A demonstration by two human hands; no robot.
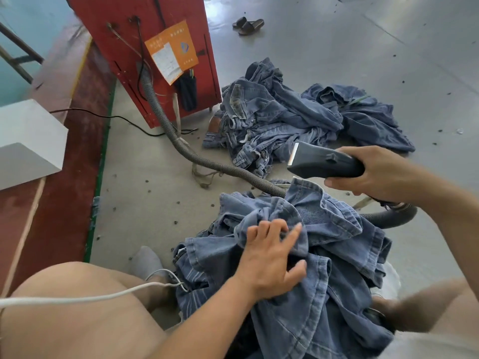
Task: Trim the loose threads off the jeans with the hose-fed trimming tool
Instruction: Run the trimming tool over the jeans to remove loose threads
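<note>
Crumpled blue jeans (334,257) lie bunched on my lap and between my knees. My left hand (269,257) rests on top of them, fingers spread and bent into a fold of the denim. My right hand (373,174) grips the dark grey trimming tool (324,161), held in the air above the jeans, its blade end pointing left. A ribbed grey hose (181,146) runs from the tool's rear, under my right wrist, across the floor to the red machine (155,27).
A heap of more jeans (285,117) lies on the grey floor beyond. A white cable (77,297) crosses my left thigh. A white box (28,141) stands at left on a red strip. Sandals (248,25) lie far back. Thread bits dot the floor.
</note>
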